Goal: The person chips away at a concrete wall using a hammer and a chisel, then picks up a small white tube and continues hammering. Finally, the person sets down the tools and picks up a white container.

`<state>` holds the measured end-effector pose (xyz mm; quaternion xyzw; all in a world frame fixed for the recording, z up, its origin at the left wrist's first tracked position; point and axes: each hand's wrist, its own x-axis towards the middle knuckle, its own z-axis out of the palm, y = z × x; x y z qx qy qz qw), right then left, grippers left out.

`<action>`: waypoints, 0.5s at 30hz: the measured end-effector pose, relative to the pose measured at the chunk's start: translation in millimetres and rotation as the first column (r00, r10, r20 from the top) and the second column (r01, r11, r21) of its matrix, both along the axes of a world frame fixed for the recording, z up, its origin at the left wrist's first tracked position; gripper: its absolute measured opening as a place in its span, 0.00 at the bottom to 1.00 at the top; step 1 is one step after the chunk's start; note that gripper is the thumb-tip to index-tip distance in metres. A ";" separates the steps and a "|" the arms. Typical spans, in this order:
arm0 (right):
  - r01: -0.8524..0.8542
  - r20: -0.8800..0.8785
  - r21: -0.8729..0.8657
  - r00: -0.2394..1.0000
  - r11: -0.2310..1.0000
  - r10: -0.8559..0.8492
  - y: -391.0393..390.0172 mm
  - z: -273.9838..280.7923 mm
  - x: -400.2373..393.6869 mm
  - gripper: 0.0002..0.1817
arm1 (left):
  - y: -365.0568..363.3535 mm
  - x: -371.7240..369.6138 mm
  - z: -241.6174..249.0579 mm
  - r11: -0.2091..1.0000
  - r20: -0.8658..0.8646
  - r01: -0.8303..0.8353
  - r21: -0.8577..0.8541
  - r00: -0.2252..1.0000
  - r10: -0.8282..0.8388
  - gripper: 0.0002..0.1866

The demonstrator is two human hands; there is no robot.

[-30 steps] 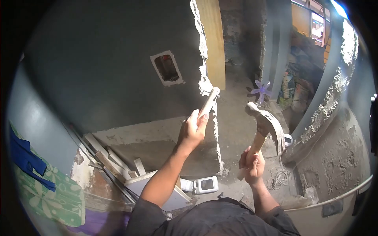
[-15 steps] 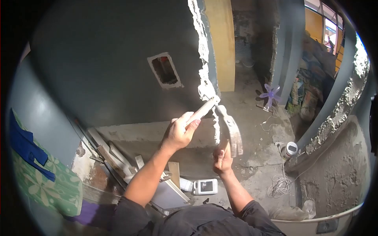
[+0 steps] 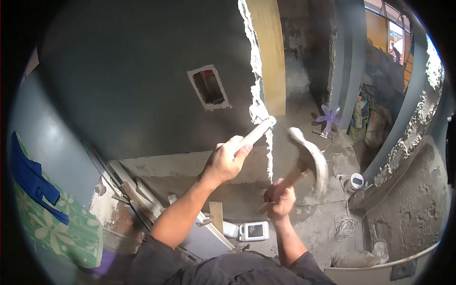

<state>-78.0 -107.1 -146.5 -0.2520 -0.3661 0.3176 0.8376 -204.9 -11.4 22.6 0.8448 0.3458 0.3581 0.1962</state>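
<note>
My left hand (image 3: 225,161) is closed around a pale, dusty chisel (image 3: 255,133), which slants up and to the right. Its far end lies against the rough broken edge (image 3: 257,92) of the dark grey wall (image 3: 137,80). In my right hand (image 3: 281,200) is a claw hammer (image 3: 312,151), gripped by its wooden handle. The hammer head is slightly blurred and stands apart from the chisel, to its right. Contact between the chisel's working tip and the wall cannot be made out clearly.
A rectangular cut-out (image 3: 209,88) opens in the wall. Wood strips (image 3: 137,190) lean at lower left near a green patterned cloth (image 3: 61,228). A white plastic jug (image 3: 254,231), a coiled cable (image 3: 344,227) and a round white container (image 3: 354,182) are on the floor.
The hammer has swung away from the chisel's end, to the right, with my right hand tilting outward. The left hand keeps its hold; the whole view has shifted slightly.
</note>
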 end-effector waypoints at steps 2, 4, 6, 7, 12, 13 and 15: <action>0.115 -0.146 0.203 0.986 0.972 -0.087 -18.9 21.0 -4.8 0.23 | -1.5 3.4 1.6 1.000 0.008 -0.008 -0.001 1.000 0.008 0.15; 0.196 -0.078 0.480 0.980 0.855 -0.181 -27.3 39.4 3.7 0.22 | -5.5 3.7 -1.0 1.000 0.011 -0.025 -0.016 1.000 0.025 0.15; 0.217 -0.084 0.632 0.973 0.744 -0.213 -21.2 36.5 4.6 0.20 | -7.5 7.2 -0.7 0.998 0.011 -0.059 0.013 0.998 0.059 0.15; 0.296 -0.308 0.523 0.940 0.799 -0.147 -15.9 37.3 -10.5 0.14 | -9.0 8.5 -0.4 0.998 0.013 -0.061 0.014 0.998 0.061 0.15; 0.019 0.157 -0.114 0.988 0.993 -0.001 4.6 -7.2 8.0 0.18 | -11.6 18.3 -7.4 0.991 0.050 -0.081 0.104 0.996 0.077 0.14; 0.038 0.137 -0.110 0.990 0.993 -0.023 7.4 -3.2 14.2 0.19 | -15.8 17.5 -0.1 0.993 0.000 -0.096 0.068 0.995 0.096 0.14; 0.067 0.013 0.068 0.998 0.995 -0.068 -11.7 7.3 13.0 0.17 | -16.1 17.7 -0.6 0.992 -0.027 -0.109 0.061 0.994 0.111 0.14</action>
